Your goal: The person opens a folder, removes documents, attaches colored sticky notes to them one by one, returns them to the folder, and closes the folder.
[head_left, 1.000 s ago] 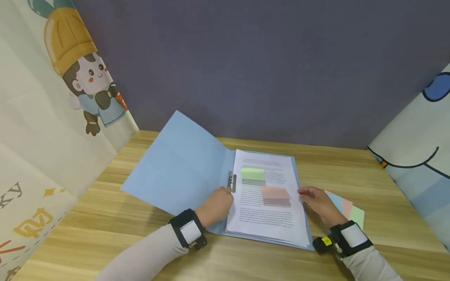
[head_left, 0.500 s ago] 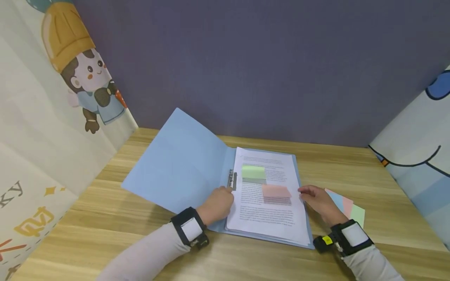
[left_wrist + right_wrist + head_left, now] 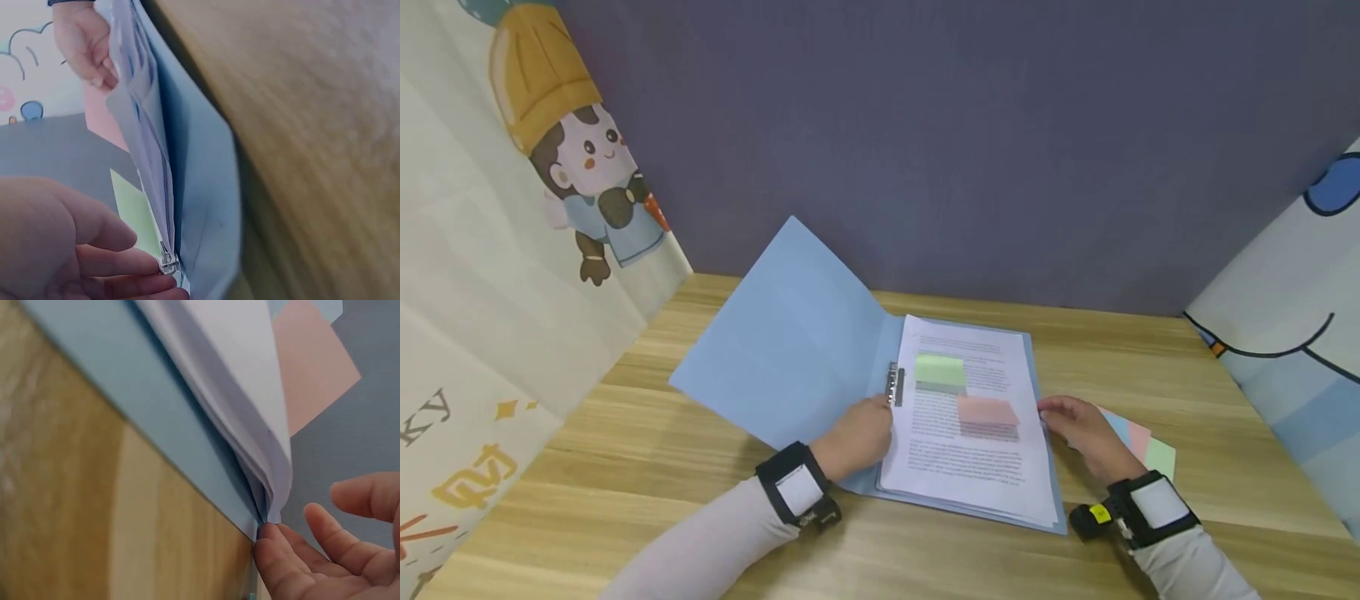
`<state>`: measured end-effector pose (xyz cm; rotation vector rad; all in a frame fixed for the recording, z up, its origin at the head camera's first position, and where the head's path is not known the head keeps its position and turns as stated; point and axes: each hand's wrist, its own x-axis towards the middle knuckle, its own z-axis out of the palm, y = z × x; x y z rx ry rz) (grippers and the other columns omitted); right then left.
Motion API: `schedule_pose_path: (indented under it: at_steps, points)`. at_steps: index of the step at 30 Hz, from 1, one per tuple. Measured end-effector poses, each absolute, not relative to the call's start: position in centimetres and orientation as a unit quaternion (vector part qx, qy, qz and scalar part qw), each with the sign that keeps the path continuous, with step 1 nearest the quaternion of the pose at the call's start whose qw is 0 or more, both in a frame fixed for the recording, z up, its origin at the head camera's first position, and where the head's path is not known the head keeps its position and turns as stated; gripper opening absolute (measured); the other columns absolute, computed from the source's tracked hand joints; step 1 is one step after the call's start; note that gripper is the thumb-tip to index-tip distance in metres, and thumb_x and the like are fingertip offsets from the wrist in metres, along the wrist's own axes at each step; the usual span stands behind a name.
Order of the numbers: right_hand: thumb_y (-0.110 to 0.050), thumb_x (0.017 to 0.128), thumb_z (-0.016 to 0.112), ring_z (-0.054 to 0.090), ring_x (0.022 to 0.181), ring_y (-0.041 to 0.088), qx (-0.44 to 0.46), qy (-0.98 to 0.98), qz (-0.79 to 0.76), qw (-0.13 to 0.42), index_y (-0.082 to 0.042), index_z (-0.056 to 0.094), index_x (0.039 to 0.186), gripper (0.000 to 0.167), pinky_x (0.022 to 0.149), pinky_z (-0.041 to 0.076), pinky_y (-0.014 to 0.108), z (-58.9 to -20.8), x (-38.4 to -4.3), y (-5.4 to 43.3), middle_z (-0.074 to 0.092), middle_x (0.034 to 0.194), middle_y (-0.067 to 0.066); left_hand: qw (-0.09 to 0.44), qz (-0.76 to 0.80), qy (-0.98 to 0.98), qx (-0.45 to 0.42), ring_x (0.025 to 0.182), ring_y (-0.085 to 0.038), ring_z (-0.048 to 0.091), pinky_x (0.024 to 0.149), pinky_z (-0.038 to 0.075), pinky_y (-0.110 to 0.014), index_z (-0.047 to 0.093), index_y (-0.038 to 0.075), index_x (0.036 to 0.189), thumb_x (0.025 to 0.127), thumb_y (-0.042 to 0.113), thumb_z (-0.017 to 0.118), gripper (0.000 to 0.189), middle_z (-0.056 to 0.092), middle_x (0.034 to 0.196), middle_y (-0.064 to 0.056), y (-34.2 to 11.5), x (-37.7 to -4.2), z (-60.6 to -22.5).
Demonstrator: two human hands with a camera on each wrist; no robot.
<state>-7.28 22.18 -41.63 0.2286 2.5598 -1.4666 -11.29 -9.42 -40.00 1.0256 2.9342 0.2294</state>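
Note:
A light blue folder (image 3: 790,333) lies spread wide, its cover raised at a slant on the left. Printed sheets (image 3: 977,467) sit on the right side beside a metal clip (image 3: 895,383) at the spine. My left hand (image 3: 857,433) grips the lower end of the clip; in the left wrist view, curled fingertips (image 3: 150,262) meet it. At the sheets' right edge is my right hand (image 3: 1078,425). Its lower fingertips (image 3: 269,534) touch the folder edge, while the other fingers stay apart and relaxed. Green (image 3: 940,371) and pink (image 3: 988,411) sticky notes are on the top page.
Blue, pink and green paper slips (image 3: 1159,457) lie fanned out on the wooden table (image 3: 962,567), partly behind the right hand. A dark panel (image 3: 925,150) rises along the back, and printed cloths (image 3: 475,275) hang at both sides.
The folder's cover has risen, its top corner shifting up and to the right. My left hand has moved slightly left; the right hand and the sheets stay about where they were.

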Motion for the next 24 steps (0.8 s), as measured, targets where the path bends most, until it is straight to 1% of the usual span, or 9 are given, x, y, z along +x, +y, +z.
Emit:
schedule_pose_path:
  at_steps: [5,9,15,16,19,21,24]
  points:
    - [-0.019,0.094,0.039,0.041,0.115,0.032,0.072,0.855,-0.506,0.083,0.006,0.039,0.126,0.04,0.091,0.039,0.04,-41.4,-7.2,22.2,0.042,0.128,0.025,0.036,0.125,0.942,0.309,0.06,-0.011,0.048,0.05,0.041,-0.019,0.062,-0.008,0.093,0.085,0.007,0.048,0.021,0.055,0.078,-0.008,-9.6,-11.5,-39.5]
    - [-0.021,0.094,0.04,0.042,0.115,0.031,0.072,0.855,-0.507,0.076,0.006,0.039,0.126,0.041,0.093,0.039,0.042,-41.4,-7.1,22.3,0.042,0.127,0.025,0.038,0.143,0.943,0.298,0.058,-0.009,0.046,0.048,0.039,-0.017,0.062,-0.008,0.092,0.085,0.008,0.049,0.021,0.054,0.077,-0.007,-9.6,-11.5,-39.2]
    - [-0.025,0.094,0.04,0.039,0.118,0.034,0.082,0.853,-0.51,0.077,0.006,0.037,0.128,0.046,0.095,0.037,0.046,-41.3,-6.9,22.4,0.04,0.129,0.025,-0.001,0.183,0.933,0.309,0.061,-0.01,0.048,0.049,0.04,-0.017,0.062,-0.008,0.092,0.083,0.006,0.052,0.019,0.056,0.081,-0.01,-9.7,-11.5,-38.7]
    - [-0.025,0.094,0.04,0.039,0.119,0.035,0.083,0.852,-0.511,0.079,0.006,0.037,0.129,0.046,0.095,0.037,0.046,-41.3,-6.8,22.4,0.04,0.13,0.026,-0.012,0.186,0.932,0.312,0.062,-0.011,0.049,0.051,0.041,-0.018,0.062,-0.008,0.091,0.082,0.005,0.053,0.019,0.057,0.082,-0.011,-9.8,-11.5,-38.6]
    - [-0.024,0.095,0.039,0.038,0.12,0.035,0.086,0.848,-0.517,0.083,0.007,0.034,0.13,0.047,0.095,0.037,0.045,-41.3,-6.5,22.5,0.038,0.132,0.026,-0.04,0.194,0.927,0.317,0.07,-0.015,0.054,0.057,0.046,-0.021,0.062,-0.009,0.097,0.082,0.005,0.055,0.022,0.059,0.089,-0.014,-9.9,-11.3,-38.3]
    - [-0.023,0.095,0.039,0.038,0.121,0.036,0.084,0.845,-0.522,0.086,0.008,0.033,0.131,0.047,0.096,0.038,0.043,-41.3,-6.3,22.6,0.037,0.132,0.027,-0.06,0.202,0.923,0.321,0.08,-0.019,0.058,0.066,0.05,-0.024,0.06,-0.011,0.103,0.082,0.005,0.056,0.027,0.06,0.096,-0.017,-10.0,-11.0,-38.0]
    - [-0.023,0.095,0.039,0.038,0.121,0.035,0.082,0.839,-0.53,0.09,0.009,0.03,0.132,0.049,0.096,0.039,0.04,-41.2,-6.1,22.7,0.034,0.133,0.028,-0.082,0.22,0.916,0.325,0.094,-0.024,0.058,0.079,0.05,-0.029,0.054,-0.012,0.112,0.082,0.006,0.057,0.036,0.058,0.106,-0.019,-10.2,-10.3,-37.1]
